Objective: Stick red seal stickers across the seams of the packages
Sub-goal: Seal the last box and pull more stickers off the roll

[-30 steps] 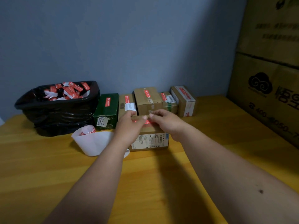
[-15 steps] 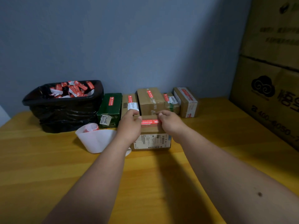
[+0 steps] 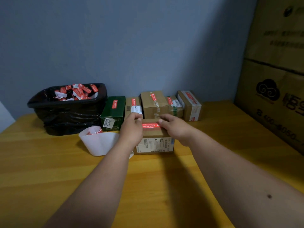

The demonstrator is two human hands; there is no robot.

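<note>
A small brown package (image 3: 154, 142) with a white shipping label on its front sits on the wooden table (image 3: 49, 170). A red seal sticker (image 3: 150, 125) lies lengthwise across the package's top. My left hand (image 3: 131, 129) pinches the sticker's left end at the box's left edge. My right hand (image 3: 176, 127) pinches its right end, fingertips on the box top. Behind stands a row of several packages: a green one (image 3: 113, 111) and brown ones (image 3: 153, 104), each with a red sticker on top.
A black-lined bin (image 3: 69, 112) full of red-and-white sticker scraps stands at the back left. A curled white backing strip with red stickers (image 3: 98, 142) lies left of the package. Large cardboard cartons (image 3: 276, 71) wall off the right side.
My hands have drawn apart from the middle of the box top to its left and right edges, and the red sticker now shows stretched out flat between them.
</note>
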